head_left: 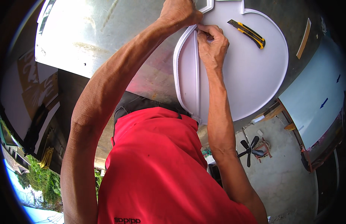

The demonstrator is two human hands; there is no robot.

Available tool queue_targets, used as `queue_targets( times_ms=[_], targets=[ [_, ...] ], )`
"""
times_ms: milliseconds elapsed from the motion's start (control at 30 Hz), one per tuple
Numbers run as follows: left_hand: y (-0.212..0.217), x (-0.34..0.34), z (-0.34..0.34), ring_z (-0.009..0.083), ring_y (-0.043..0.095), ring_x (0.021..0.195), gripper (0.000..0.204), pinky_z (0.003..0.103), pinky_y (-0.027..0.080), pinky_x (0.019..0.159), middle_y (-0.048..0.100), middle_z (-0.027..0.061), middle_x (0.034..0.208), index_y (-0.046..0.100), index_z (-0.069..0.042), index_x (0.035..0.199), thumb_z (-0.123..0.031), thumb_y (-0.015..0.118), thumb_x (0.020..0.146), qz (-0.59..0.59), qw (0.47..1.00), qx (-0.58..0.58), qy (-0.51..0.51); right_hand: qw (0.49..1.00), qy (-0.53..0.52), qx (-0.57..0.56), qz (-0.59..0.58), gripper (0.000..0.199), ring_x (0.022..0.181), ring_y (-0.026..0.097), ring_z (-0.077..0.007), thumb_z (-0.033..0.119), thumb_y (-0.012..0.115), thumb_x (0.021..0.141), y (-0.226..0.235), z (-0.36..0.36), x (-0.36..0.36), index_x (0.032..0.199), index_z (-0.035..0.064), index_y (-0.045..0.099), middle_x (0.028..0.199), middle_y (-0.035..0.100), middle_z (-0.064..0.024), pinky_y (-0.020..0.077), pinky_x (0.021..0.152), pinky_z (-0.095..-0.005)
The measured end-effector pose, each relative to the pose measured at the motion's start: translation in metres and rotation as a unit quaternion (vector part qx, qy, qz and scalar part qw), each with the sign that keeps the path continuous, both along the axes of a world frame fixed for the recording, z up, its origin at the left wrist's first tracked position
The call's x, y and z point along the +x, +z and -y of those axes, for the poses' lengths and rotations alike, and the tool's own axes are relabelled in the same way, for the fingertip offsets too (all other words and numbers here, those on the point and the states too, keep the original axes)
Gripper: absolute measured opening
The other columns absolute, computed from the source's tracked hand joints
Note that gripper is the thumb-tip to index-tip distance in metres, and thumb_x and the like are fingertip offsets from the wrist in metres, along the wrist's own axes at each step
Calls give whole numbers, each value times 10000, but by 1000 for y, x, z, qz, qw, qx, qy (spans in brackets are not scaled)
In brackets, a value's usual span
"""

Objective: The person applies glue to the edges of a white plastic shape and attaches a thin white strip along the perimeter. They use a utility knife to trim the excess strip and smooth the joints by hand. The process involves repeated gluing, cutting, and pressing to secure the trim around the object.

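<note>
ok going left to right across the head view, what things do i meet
Coiled yellow cord → left hand → right hand → yellow-and-black utility knife → narrow brown strip

Looks like a workshop, this: scuffed grey counter (pixel 87 37) up front, a white rimmed form (pixel 251 82) on it, a yellow-and-black cutter (pixel 249 34) lying right there, a black-bladed fan (pixel 249 150) over grey floor (pixel 285 168), and greenery (pixel 49 179) lower left, daylight pouring in!
</note>
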State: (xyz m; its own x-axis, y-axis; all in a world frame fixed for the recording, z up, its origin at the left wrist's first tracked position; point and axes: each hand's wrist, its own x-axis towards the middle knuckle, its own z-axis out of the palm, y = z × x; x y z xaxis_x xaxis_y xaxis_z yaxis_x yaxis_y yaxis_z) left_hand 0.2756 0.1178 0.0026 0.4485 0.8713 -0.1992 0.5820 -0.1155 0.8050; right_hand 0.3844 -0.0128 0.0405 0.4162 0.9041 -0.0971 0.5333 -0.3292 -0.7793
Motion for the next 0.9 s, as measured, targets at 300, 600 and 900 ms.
queue_targets(
  times_ms=[300, 600, 900],
  targets=[
    [-8, 0, -3, 381, 700, 597, 234, 462, 564, 590, 654, 271, 655, 696, 38, 635, -192, 722, 666, -4, 1000, -18, -20, 989, -59, -101, -96, 183, 756, 695, -211, 100, 738, 823, 5, -10, 6, 968, -2, 782, 825, 754, -104, 558, 772, -354],
    [-51, 10, -38, 335, 652, 531, 213, 446, 520, 496, 639, 154, 572, 663, -75, 562, -238, 691, 697, -146, 937, 165, -270, 985, -79, -128, -79, 250, 662, 685, -194, 219, 755, 851, 14, -20, 1, 864, -30, 769, 743, 744, -100, 555, 699, -352],
    [-55, 18, -49, 256, 691, 575, 177, 419, 535, 517, 683, 128, 606, 707, -80, 596, -212, 727, 712, -154, 909, 153, -355, 975, -116, -179, -55, 277, 673, 631, -151, 220, 816, 829, 18, -36, 2, 831, -51, 757, 739, 717, -83, 522, 690, -312]
  ],
)
